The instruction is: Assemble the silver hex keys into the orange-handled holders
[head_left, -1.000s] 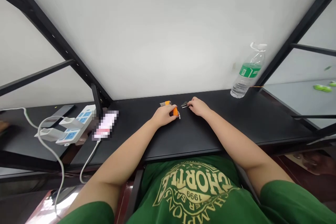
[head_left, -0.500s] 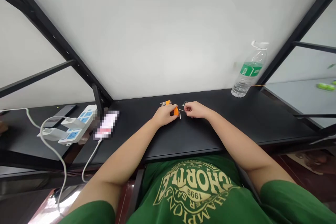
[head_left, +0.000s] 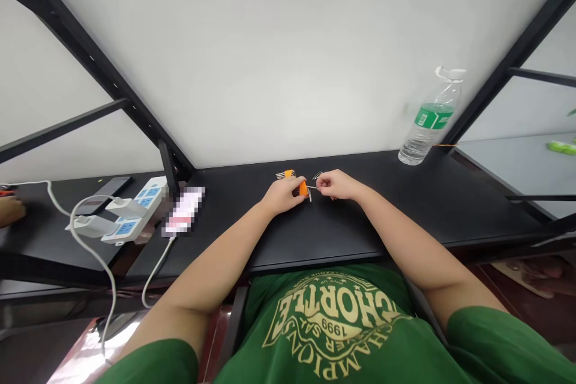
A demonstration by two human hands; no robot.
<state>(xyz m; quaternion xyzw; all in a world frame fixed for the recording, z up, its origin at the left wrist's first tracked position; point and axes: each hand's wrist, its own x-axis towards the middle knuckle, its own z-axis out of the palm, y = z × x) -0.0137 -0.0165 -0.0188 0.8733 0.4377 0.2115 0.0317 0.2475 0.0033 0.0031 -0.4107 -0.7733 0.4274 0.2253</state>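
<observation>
Head view: a plain pale wall point(head_left: 288, 60) is seen at the far side, flanked left and right by black metal frames point(head_left: 90, 57); a black desktop point(head_left: 337, 234) is set against the wall's foot; its middle is occupied by both hands.

An orange holder point(head_left: 303, 188) is gripped at the desk's centre by the left hand point(head_left: 283, 195), pinched between thumb and fingers; small bent metal pieces point(head_left: 309, 196) are seen at its near right edge; a thin metal rod point(head_left: 312, 187) is pinched by the right hand point(head_left: 335, 185) between thumb and fingertips, the other fingers curled in; the rod is pointed left, its tip brought up to the holder; whether it is seated there cannot be told.

Just beyond the left hand, a second orange piece point(head_left: 289, 174) is laid on the desk, with a row of thin rods point(head_left: 281, 176) extended to its left; a few more slim rods point(head_left: 317, 176) are laid just beyond the right hand.

At far right a clear bottle point(head_left: 427, 126) with a green label is stood near the wall; at left a phone point(head_left: 184, 210), its screen pixelated, is joined to a white cable point(head_left: 153, 267); farther left a power strip point(head_left: 139, 210) is fitted with white plugs point(head_left: 128, 209); a dark phone point(head_left: 103, 195) is laid beyond it; at the left edge another person's hand point(head_left: 11, 211) is partly shown.
</observation>
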